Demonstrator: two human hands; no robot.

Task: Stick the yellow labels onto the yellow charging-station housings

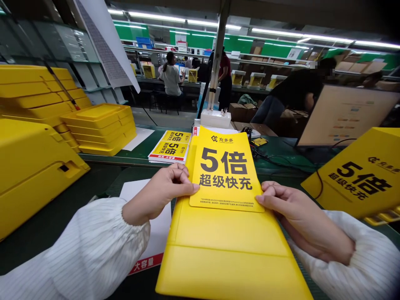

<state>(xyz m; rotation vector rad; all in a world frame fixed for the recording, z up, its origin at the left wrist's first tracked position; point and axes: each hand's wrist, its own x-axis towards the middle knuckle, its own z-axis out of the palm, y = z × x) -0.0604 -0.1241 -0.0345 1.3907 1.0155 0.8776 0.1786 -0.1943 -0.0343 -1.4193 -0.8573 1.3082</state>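
Observation:
A yellow printed sticker [225, 171] with large black lettering is stretched between my two hands. My left hand [165, 187] pinches its lower left edge between thumb and fingers. At the lower right edge, my right hand [290, 208] has the same kind of pinch. Directly beneath lies a yellow plastic casing [228, 254], its near part bare. The sticker's far end curls up a little; whether its underside touches the casing I cannot tell. A white sheet with a red strip [146, 262] is partly tucked beside the casing, under my left forearm.
Stacked yellow casings [100, 129] stand at the left, with a large one [34, 166] nearer. A pile of printed sheets [170, 146] lies behind my left hand. At right are a lettered yellow casing [359, 175], a monitor [346, 116] and cables [281, 160]. People work beyond the bench.

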